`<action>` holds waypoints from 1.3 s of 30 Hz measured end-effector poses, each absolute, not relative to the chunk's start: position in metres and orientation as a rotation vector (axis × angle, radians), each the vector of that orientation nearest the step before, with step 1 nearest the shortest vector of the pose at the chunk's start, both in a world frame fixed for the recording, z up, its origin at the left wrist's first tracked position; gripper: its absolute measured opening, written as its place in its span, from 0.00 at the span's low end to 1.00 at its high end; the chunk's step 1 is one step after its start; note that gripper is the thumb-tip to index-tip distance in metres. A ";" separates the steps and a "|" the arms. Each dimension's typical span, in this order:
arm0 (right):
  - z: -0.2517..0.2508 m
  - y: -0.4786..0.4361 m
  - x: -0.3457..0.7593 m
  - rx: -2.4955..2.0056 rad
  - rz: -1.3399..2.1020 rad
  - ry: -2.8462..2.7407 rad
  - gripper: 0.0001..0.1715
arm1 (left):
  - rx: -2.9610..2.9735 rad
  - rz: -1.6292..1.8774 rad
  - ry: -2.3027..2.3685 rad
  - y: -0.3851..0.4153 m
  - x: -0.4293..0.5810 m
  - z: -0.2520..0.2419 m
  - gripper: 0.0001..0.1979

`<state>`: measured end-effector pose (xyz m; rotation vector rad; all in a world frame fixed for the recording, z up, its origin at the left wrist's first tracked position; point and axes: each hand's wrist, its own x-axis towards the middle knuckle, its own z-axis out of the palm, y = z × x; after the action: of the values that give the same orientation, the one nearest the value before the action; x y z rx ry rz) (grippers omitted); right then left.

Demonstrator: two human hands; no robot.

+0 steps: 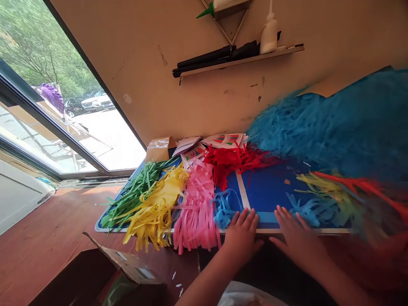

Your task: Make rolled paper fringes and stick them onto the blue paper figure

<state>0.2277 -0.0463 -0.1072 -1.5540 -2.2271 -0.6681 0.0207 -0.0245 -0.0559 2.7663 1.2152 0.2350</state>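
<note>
Cardboard box (79, 276): green plastic (119, 289) inside | 2 hands (242, 238) (298, 242) on blue board (270, 191)

Daylight is admitted through the window (60, 114) at left, and the pavement outside is overexposed toward white. The wall (204, 80) is lit softly, without glare. Heavy motion blur is recorded on the blue paper fringe (331, 131) and the multicoloured strips (360, 199) at right. The left fingers (244, 221) and right fingers (287, 216) are resolved acceptably. Deep shadow is found at lower right. Slight curvature is observed toward the frame edges.
</note>
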 end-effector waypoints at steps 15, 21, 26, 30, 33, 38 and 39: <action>-0.073 -0.054 0.211 -1.317 -0.530 -2.233 0.15 | 2.794 0.562 1.494 -0.035 0.014 -0.056 0.23; -0.088 -0.056 0.219 -1.382 -0.482 -2.218 0.15 | 3.004 0.610 1.199 -0.031 0.038 -0.055 0.17; -0.092 -0.058 0.226 -1.370 -0.446 -2.070 0.12 | 3.086 0.431 0.985 -0.031 0.029 -0.055 0.15; -0.087 -0.061 0.228 -1.340 -0.509 -2.061 0.10 | 2.982 0.505 0.958 -0.032 0.019 -0.056 0.13; -0.080 -0.059 0.227 -1.373 -0.501 -2.080 0.10 | 2.836 0.680 1.094 -0.030 0.020 -0.056 0.11; -0.075 -0.054 0.227 -1.383 -0.381 -2.083 0.10 | 2.783 0.696 1.214 -0.027 0.022 -0.052 0.10; -0.075 -0.053 0.229 -1.365 -0.362 -2.090 0.10 | 2.785 0.648 1.236 -0.026 0.022 -0.050 0.10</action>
<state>0.2285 -0.0527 -0.0751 -1.3645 -2.0896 -0.3622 0.0222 -0.0261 -0.0497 2.7848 1.2360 0.6480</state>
